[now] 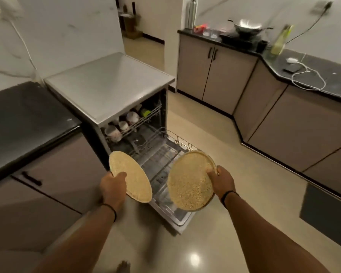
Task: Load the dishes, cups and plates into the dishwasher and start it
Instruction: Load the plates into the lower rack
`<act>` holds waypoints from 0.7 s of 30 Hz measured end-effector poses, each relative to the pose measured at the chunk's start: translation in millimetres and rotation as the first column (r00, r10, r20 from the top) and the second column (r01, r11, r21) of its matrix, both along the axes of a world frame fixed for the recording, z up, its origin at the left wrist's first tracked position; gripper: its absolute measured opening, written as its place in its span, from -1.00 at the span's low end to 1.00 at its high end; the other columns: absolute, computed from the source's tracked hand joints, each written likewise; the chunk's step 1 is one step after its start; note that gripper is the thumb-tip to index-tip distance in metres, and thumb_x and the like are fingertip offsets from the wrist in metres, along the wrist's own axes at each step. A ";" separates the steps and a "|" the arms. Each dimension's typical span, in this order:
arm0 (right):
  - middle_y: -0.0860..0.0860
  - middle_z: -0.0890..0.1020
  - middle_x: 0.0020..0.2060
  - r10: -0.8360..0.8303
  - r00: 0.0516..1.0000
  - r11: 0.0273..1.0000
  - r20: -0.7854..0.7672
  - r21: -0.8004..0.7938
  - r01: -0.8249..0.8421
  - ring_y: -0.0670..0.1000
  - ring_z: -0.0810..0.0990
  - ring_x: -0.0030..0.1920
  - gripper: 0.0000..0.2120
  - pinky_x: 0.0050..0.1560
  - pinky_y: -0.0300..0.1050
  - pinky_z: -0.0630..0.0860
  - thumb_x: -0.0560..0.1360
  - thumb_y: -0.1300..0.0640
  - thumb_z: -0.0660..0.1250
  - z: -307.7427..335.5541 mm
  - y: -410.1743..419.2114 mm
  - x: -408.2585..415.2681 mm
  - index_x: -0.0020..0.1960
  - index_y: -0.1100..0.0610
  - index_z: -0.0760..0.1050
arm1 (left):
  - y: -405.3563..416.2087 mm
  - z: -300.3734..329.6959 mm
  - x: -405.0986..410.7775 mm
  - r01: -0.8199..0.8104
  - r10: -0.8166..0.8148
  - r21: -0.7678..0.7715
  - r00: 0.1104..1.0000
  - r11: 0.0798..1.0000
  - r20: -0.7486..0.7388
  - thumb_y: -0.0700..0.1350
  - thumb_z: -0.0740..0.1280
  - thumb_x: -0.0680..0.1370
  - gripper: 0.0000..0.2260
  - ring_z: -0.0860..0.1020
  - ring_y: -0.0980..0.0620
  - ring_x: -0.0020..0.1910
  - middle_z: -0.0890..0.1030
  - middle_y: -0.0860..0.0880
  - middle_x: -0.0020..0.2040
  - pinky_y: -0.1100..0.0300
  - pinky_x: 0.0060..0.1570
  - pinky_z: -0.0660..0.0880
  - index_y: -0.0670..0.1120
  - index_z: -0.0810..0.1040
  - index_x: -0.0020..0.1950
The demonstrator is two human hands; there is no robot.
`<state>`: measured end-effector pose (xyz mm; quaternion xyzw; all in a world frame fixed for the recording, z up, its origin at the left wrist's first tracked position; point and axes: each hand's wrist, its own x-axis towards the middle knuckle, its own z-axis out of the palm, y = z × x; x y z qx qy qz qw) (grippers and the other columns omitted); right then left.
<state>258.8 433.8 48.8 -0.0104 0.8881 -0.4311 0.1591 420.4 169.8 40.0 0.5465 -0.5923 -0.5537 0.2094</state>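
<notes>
Two round speckled beige plates hang above the open dishwasher [110, 83]. My left hand [113, 187] grips the near edge of the left plate [131, 174], which tilts on edge. My right hand [221, 181] pinches the right rim of the right plate [189, 180], its face turned toward me. Below them the lower wire rack [159, 154] is pulled out over the lowered door [180, 217]. The upper rack [144, 120] holds several cups [112, 133] and a green item [146, 112].
A dark counter [21, 123] with brown cabinets stands at left. Across the beige floor [215, 134], an L-shaped counter [311, 73] carries a wok [246, 26], a steel bottle [191, 13], a white cable and small items. A dark mat [327, 215] lies at right.
</notes>
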 end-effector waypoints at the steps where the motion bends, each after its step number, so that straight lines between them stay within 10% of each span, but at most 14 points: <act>1: 0.03 0.55 -0.12 -0.033 0.999 0.999 0.015 0.033 0.033 0.10 0.50 -0.08 -0.88 -0.10 -0.10 0.37 0.55 0.06 0.28 -8.7 19.4 -12.4 -0.16 -0.02 0.42 | 20.5 -9.1 -10.5 0.017 -0.017 0.005 1.000 1.000 0.017 -0.17 0.37 0.52 -0.90 0.59 -0.19 -0.13 0.61 -0.12 -0.17 -0.06 -0.13 0.54 -0.10 0.49 -0.17; 10: 0.09 0.52 -0.22 0.008 0.997 0.978 -0.080 0.210 0.009 0.16 0.49 -0.20 -0.84 -0.26 -0.08 0.34 0.63 0.06 0.16 -52.4 42.2 -91.7 -0.05 0.13 0.33 | 56.2 -79.8 -71.6 0.048 -0.064 0.063 0.956 0.997 0.288 -0.05 0.29 0.56 -0.64 0.52 -0.16 0.02 0.57 -0.19 0.16 0.04 -0.05 0.43 -0.20 0.47 0.29; 21: 0.08 0.50 -0.23 0.342 0.930 0.888 -0.134 0.370 -0.273 0.15 0.46 -0.24 -0.90 -0.22 -0.06 0.38 0.62 0.12 0.14 -81.9 -42.5 -221.2 0.11 0.11 0.34 | 50.8 -116.0 -188.1 0.051 -0.092 0.129 0.939 0.990 0.331 -0.13 0.23 0.56 -0.88 0.53 -0.05 -0.17 0.53 -0.04 -0.11 0.18 -0.33 0.35 -0.06 0.45 0.09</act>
